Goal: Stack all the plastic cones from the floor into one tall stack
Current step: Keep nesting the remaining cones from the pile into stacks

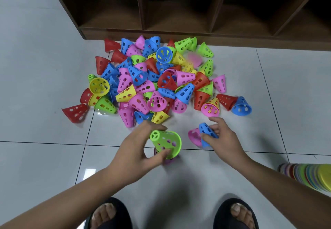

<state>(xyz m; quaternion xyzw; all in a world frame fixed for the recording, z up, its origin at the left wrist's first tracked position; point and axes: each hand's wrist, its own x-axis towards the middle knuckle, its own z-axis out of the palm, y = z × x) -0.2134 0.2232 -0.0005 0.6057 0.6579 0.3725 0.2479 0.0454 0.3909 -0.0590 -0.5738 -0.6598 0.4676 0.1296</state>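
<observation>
A heap of perforated plastic cones (154,78) in red, blue, pink, yellow and green lies on the white tiled floor. My left hand (138,150) grips a green cone (166,143), tilted over a purple cone (168,160) that is mostly hidden beneath it. My right hand (222,139) holds a blue cone (207,132) lying on its side. A pink cone (194,136) lies on its side just left of the blue one, touching the fingers.
A dark wooden shelf unit (197,37) stands along the back of the heap. A stack of colourful flat discs (311,175) lies at the right edge. My two feet in dark slippers (234,214) are at the bottom. Bare floor tiles (44,157) spread to the left.
</observation>
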